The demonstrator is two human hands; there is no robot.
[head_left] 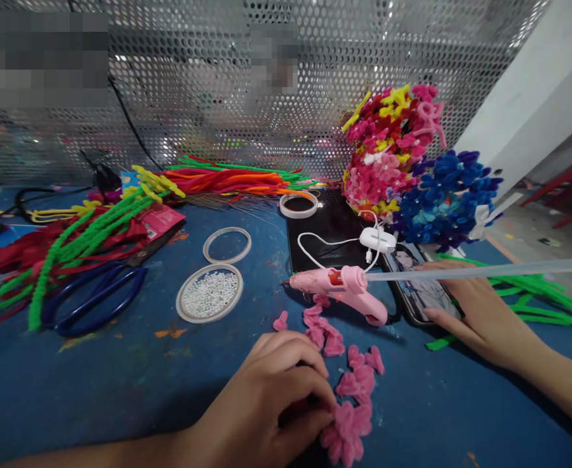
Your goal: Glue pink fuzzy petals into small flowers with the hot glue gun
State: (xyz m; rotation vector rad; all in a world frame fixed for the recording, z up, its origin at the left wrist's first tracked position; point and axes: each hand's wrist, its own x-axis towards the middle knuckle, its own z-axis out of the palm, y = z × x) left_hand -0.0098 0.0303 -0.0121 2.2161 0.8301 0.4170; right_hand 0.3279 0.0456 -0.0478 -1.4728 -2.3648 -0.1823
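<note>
My left hand (pixel 279 393) is closed at the near middle of the table, thumb and fingertips pinching the edge of a pink fuzzy pipe-cleaner flower (pixel 349 426). More pink pipe-cleaner pieces (pixel 359 380) lie in a loose line beyond it. My right hand (pixel 481 312) grips the right side of a smartphone (pixel 420 289), its thumb over the lit screen; some fingers are hidden. Between the hands, a pink glue gun (pixel 339 286) rests on the table, nozzle to the left. A long translucent glue stick (pixel 481 272) extends from its back, across my right hand.
A round lid of white beads (pixel 210 292) and a ring (pixel 226 245) lie left of centre. Blue-handled scissors (pixel 101 299) and green pipe cleaners (pixel 66 250) are farther left. A pink-red bouquet (pixel 388 149), a blue bouquet (pixel 449 198) and a white cable (pixel 322 237) stand or lie behind.
</note>
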